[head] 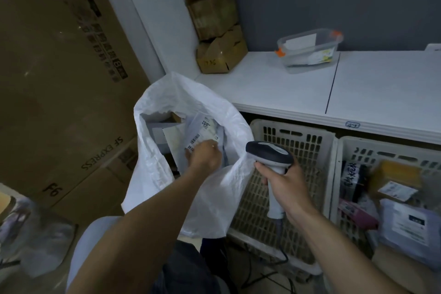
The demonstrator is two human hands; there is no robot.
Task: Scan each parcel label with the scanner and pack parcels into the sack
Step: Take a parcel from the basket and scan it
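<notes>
A white woven sack [214, 188] stands open beside the white counter, with several parcels inside. My left hand [205, 155] reaches into its mouth and grips a pale grey parcel [202, 133] with a barcode label facing up. To the right of the sack, my right hand [285, 185] holds a handheld scanner [270, 154] by its light handle. The scanner's dark head points left toward the sack, and its cable hangs down.
Two slotted plastic crates sit under the counter [274, 83]: the left crate [298, 141] behind the scanner, the right crate [353, 148] holding several parcels. A clear tub [310, 51] and stacked small boxes [216, 28] rest on the counter. Big cardboard cartons [59, 79] fill the left.
</notes>
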